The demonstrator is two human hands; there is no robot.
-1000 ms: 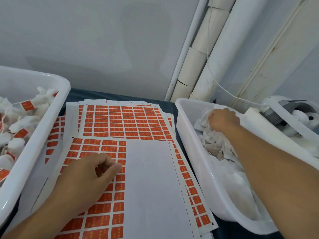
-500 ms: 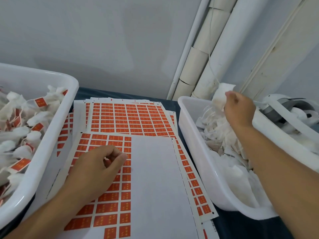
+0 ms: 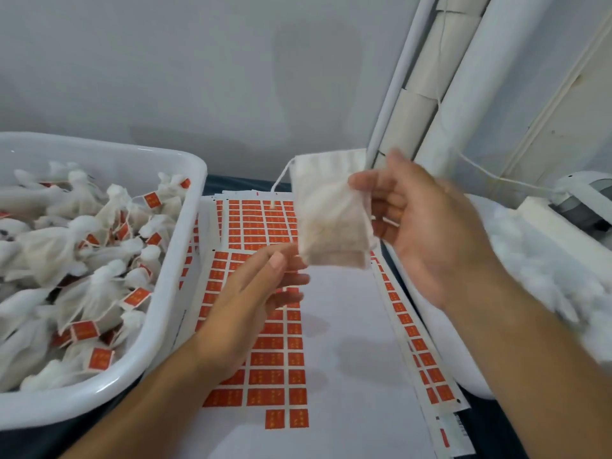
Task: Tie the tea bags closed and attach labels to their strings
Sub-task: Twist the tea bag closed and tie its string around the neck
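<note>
Change: right hand (image 3: 427,226) has lifted one untied tea bag (image 3: 331,220) out of the right tub, pinching its side above the label sheets (image 3: 255,226).
Left hand (image 3: 255,293): fingers loose, empty, rising from the sheets toward it.
Meaning: tying comes next.

wall (image 3: 198,67): plain grey-white | pipes (image 3: 463,94): white, right corner | table (image 3: 231,183): dark blue

White pipes (image 3: 463,104) rise beside what may be a dispenser (image 3: 583,200).
</note>
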